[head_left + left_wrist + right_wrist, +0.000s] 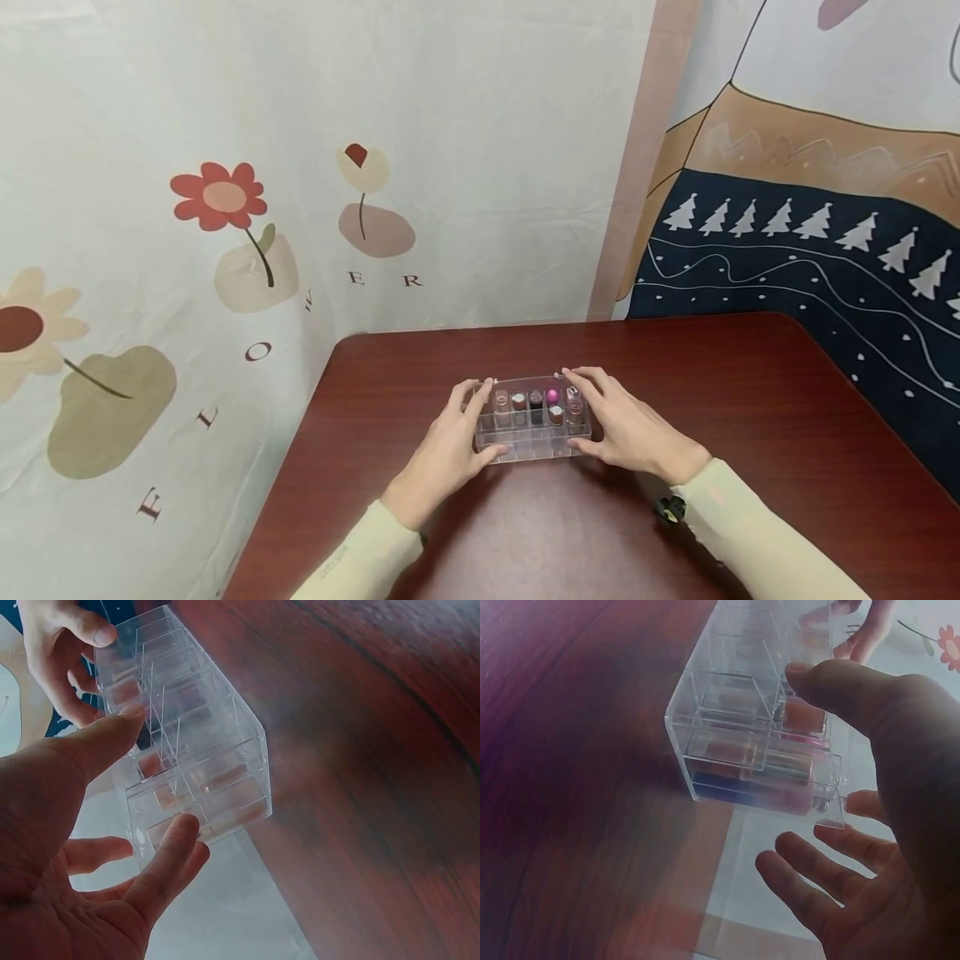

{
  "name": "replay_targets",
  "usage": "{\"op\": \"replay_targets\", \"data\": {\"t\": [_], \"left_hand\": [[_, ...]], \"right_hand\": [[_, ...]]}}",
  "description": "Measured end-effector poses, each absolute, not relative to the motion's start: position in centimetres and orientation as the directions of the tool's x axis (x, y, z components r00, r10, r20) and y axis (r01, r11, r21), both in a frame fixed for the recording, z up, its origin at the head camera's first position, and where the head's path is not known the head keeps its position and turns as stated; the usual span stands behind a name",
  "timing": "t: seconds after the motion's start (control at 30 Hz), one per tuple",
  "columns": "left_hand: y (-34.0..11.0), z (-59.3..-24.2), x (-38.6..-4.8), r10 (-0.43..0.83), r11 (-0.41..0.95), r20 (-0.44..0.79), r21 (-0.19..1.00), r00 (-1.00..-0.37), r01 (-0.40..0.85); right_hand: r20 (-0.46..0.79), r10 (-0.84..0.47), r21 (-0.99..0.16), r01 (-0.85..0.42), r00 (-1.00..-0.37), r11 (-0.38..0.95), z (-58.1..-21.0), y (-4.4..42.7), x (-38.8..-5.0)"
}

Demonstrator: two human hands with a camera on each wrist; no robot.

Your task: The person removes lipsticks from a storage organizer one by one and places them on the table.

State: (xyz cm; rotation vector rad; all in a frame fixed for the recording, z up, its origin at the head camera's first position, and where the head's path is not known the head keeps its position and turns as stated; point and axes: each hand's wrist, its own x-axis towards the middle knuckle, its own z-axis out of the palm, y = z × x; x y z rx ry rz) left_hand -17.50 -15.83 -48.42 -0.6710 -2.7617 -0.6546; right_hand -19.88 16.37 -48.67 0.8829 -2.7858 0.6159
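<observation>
The left hand (444, 446) and right hand (633, 429), half-open, grip the clear organizer (536, 447) by its left and right ends, thumbs nearest; small tubes (536, 406) fill its far rows; it sits toward the far side of the red-brown table (360, 425).

I see the left hand (56, 885) on my feed, its fingers (165, 859) against a clear divided case (191, 712), the right hand (56, 645) at the far end, reddish-brown tabletop (360, 780) alongside.
</observation>
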Motion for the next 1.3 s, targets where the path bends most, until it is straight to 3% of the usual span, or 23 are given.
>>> {"op": "replay_targets", "data": {"t": [0.6,0.9,1.17,1.3], "left_hand": [[-12.8,-48.4,-17.4,0.403,0.787,0.280,0.380,-0.871,0.486],[-11.9,-48.1,-17.6,0.408,0.767,0.300,0.399,-0.862,0.502],[-11.6,-47.7,-17.2,0.348,0.847,0.282,0.314,-0.894,0.428],[-11.3,-47.7,-16.9,0.361,0.846,0.324,0.281,-0.875,0.453]], "right_hand": [[0.256,-0.518,-0.414,-0.577,-0.816,0.704,-48.2,19.5,-19.7],[0.217,-0.519,-0.534,-0.546,-0.827,0.646,-47.9,21.5,-20.4],[0.224,-0.544,-0.585,-0.558,-0.809,0.589,-48.3,22.0,-20.6],[0.220,-0.543,-0.595,-0.553,-0.810,0.583,-48.7,22.5,-20.4]]}}
